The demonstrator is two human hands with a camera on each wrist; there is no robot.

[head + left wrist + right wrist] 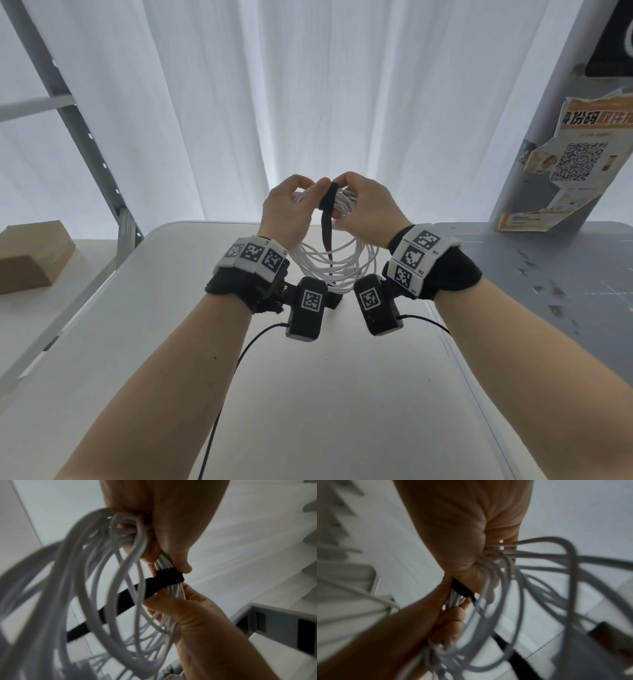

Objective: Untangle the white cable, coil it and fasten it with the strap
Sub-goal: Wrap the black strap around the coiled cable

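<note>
While we hold the white cable (337, 263) up over the table (191, 274), its loops hang free below our hands, which keeps the coil round and off the surface so nothing snags. Our left hand (289, 209) is curled round the gathered top of the coil, thumb pressing beside the black strap (328, 202); that clamp keeps the strands bunched so the strap can bite on a tight bundle. Our right hand (363, 205) is curled round the same bundle on the other side of the strap, fingers closed on the strands and steadying the wrap.

In the left wrist view the strap (169, 578) circles the bundle once, sitting between the two thumbs, and its long tail runs down through the loops. The tail hangs loose, so we judge the fastening only begun: the wrap is on, the end not yet pressed down.

The next move calls for one hand to free itself, take the tail and wind it round without letting the bunch spread. The right wrist view is too blurred to add detail.

A cardboard box (32, 260) lies well apart on the left.
</note>
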